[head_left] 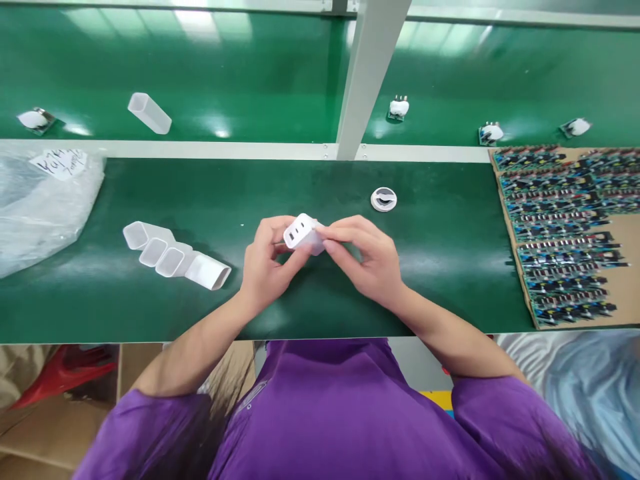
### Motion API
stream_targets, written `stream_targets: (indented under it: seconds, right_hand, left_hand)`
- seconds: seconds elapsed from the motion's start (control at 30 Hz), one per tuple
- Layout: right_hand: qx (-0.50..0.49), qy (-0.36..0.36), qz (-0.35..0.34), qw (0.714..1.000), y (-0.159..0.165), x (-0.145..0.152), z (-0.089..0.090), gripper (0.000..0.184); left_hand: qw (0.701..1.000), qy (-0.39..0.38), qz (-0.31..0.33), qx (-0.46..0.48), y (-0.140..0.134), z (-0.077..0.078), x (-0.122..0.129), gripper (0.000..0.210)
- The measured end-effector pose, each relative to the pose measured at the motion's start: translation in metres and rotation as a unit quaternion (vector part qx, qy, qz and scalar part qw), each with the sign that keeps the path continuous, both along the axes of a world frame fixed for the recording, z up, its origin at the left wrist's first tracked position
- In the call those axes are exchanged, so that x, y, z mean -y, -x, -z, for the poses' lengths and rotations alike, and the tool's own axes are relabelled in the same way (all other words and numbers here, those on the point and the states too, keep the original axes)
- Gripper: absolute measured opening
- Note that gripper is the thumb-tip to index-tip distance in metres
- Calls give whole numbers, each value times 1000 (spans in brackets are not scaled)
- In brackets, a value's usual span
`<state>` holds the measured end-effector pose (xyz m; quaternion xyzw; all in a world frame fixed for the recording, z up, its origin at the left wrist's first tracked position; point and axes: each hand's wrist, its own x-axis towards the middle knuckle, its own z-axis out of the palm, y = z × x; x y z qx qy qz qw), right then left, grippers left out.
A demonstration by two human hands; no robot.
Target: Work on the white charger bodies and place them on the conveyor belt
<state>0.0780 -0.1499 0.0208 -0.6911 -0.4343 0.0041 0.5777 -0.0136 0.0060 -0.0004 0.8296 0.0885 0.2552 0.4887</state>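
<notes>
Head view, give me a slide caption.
Both hands hold a white charger above a green bench beside empty shells.

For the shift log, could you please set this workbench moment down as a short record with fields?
surface: green bench mat
left hand: grips the white charger housing from its left side
right hand: pinches the same housing from its right
housing face: two ports show, turned up toward the camera
left of the hands: row of empty white shells, lying touching one another
right edge: cardboard tray packed with circuit boards
beyond the hands: small round white part
far left: clear plastic bag
</notes>
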Motion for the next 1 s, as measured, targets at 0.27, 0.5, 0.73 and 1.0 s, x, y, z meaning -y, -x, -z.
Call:
stream_targets:
  seconds: [0.27,0.5,0.73,1.0]
  right_hand:
    - [-262,-2,-119,958,-4,-2,1,20]
    - [-323,-2,-127,938,-3,-2,0,23]
    - [-302,8,-122,945,0,-1,2,23]
    - [-96,36,-81,991,5,3,5,16]
  left_hand:
    - [994,38,105,-21,-2,-4,-2,32]
    - [994,7,94,-50,-2,-6,-4,36]
    - [994,-9,105,-28,-3,-1,-5,28]
    - [993,-78,92,5,-1,7,-4,25]
